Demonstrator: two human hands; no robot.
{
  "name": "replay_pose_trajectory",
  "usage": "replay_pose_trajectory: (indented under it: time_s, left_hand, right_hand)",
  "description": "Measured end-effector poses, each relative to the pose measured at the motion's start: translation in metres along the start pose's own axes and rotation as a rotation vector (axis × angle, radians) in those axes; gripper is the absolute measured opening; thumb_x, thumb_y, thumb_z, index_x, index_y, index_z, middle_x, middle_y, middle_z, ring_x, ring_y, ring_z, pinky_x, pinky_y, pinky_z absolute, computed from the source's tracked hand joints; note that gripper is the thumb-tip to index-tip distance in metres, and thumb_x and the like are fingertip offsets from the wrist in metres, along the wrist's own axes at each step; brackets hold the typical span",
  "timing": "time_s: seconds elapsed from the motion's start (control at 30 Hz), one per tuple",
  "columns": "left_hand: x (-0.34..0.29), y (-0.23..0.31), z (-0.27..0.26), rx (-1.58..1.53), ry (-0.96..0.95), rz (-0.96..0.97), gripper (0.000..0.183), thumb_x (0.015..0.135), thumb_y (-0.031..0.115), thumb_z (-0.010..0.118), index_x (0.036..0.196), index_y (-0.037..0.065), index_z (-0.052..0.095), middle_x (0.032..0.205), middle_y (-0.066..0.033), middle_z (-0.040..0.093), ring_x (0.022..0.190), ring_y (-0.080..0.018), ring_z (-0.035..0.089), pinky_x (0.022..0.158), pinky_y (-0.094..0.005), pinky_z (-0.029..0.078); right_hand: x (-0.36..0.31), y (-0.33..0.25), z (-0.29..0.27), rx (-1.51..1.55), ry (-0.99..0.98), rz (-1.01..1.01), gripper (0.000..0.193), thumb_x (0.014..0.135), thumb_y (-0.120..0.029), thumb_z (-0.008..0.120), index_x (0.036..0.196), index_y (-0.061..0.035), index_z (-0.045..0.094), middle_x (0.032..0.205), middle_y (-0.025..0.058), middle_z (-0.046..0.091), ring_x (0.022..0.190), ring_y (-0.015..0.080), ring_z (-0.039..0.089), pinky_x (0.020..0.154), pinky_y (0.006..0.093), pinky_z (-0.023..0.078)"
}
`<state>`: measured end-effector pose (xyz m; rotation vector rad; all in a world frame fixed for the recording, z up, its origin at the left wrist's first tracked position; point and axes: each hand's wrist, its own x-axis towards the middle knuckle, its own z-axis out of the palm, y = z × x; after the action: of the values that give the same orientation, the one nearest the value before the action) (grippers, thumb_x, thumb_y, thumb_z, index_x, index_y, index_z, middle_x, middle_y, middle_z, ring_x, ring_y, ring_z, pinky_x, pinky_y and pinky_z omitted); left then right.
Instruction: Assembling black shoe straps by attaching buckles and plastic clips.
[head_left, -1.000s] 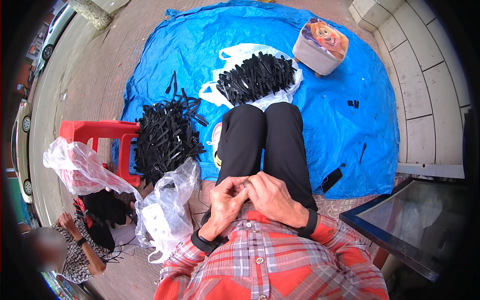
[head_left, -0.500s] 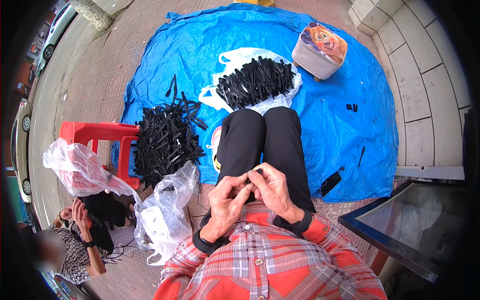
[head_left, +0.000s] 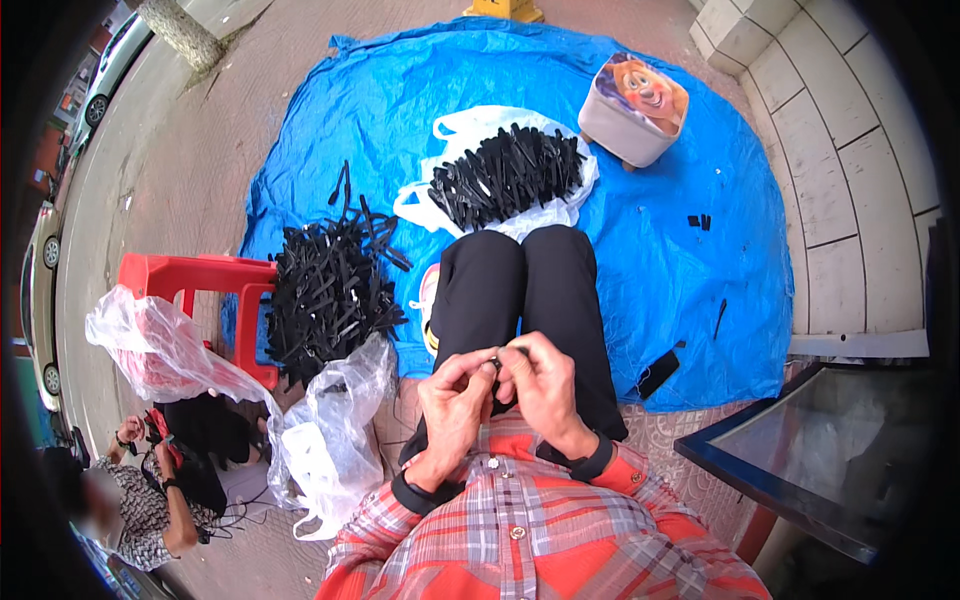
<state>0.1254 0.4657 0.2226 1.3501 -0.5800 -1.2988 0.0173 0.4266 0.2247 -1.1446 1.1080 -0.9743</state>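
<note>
Above my lap, the fingertips of both hands meet and pinch a small black piece (head_left: 496, 362). Most of it is hidden by the fingers, so its exact kind cannot be made out. My left hand (head_left: 452, 402) is closed on it from one side, thumb against forefinger. From the other side my right hand (head_left: 541, 388) grips it in the same way. A loose heap of black straps (head_left: 325, 300) lies to the left of my knees. Beyond the knees, a tidier row of black straps (head_left: 505, 178) rests on a white plastic bag (head_left: 447, 127).
A blue tarp (head_left: 690, 300) covers the ground. On it stand a small padded stool (head_left: 625, 125) and black scraps (head_left: 658, 372). A red plastic stool (head_left: 200, 268) and plastic bags (head_left: 325, 430) are at left, near a seated person (head_left: 150, 500). A dark-framed glass panel (head_left: 790, 440) is at right.
My hands remain together, with a slight shift of the fingers around the black piece. The person at left has lowered their hands, where something red now shows.
</note>
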Motion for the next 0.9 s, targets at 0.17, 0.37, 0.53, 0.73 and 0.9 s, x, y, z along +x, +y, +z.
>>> replay_pose_trajectory:
  time_s: [0.17, 0.37, 0.53, 0.73, 0.9]
  left_hand:
    - [0.005, 0.000, 0.000, -0.063, -0.025, -0.049, 0.015, 0.086, 0.003, 0.056, 0.099, -0.002, 0.062, 0.056, 0.0006, 0.054, 0.041, -0.0024, 0.043, 0.035, -0.0168, 0.031]
    - [0.008, -0.002, -0.005, -0.069, -0.051, -0.100, 0.014, 0.086, 0.003, 0.056, 0.097, -0.004, 0.061, 0.057, 0.0003, 0.055, 0.040, -0.0030, 0.043, 0.035, -0.0169, 0.031]
    - [0.010, -0.003, -0.008, -0.069, -0.069, -0.125, 0.013, 0.086, 0.003, 0.056, 0.096, -0.004, 0.060, 0.059, -0.0005, 0.056, 0.040, -0.0033, 0.044, 0.035, -0.0170, 0.033]
    - [0.011, -0.005, -0.011, -0.122, -0.097, -0.123, 0.014, 0.086, 0.002, 0.054, 0.097, -0.004, 0.059, 0.062, -0.0029, 0.058, 0.040, -0.0044, 0.046, 0.035, -0.0173, 0.034]
    - [0.013, -0.007, -0.016, -0.230, -0.125, -0.141, 0.013, 0.086, 0.001, 0.054, 0.096, -0.005, 0.060, 0.065, -0.0053, 0.060, 0.039, -0.0063, 0.047, 0.035, -0.0175, 0.036]
  right_hand:
    - [0.006, 0.008, -0.004, 0.395, -0.028, 0.237, 0.018, 0.090, -0.016, 0.054, 0.082, 0.0000, 0.054, 0.061, 0.0056, 0.054, 0.046, 0.0099, 0.054, 0.040, 0.0212, 0.045]
    - [0.008, 0.010, -0.005, 0.536, -0.060, 0.352, 0.017, 0.091, -0.015, 0.051, 0.082, -0.0005, 0.053, 0.063, 0.0066, 0.055, 0.046, 0.0141, 0.054, 0.041, 0.0252, 0.047]
    - [0.009, 0.010, -0.004, 0.494, -0.083, 0.353, 0.019, 0.090, -0.016, 0.054, 0.081, 0.0003, 0.054, 0.061, 0.0072, 0.055, 0.045, 0.0146, 0.056, 0.040, 0.0257, 0.048]
    - [0.012, 0.014, -0.009, 0.672, -0.117, 0.463, 0.019, 0.090, -0.018, 0.054, 0.080, -0.0012, 0.055, 0.062, 0.0075, 0.057, 0.046, 0.0152, 0.057, 0.041, 0.0266, 0.048]
    - [0.015, 0.015, -0.011, 0.699, -0.143, 0.512, 0.019, 0.090, -0.019, 0.054, 0.080, -0.0016, 0.055, 0.063, 0.0077, 0.058, 0.047, 0.0154, 0.057, 0.042, 0.0268, 0.049]
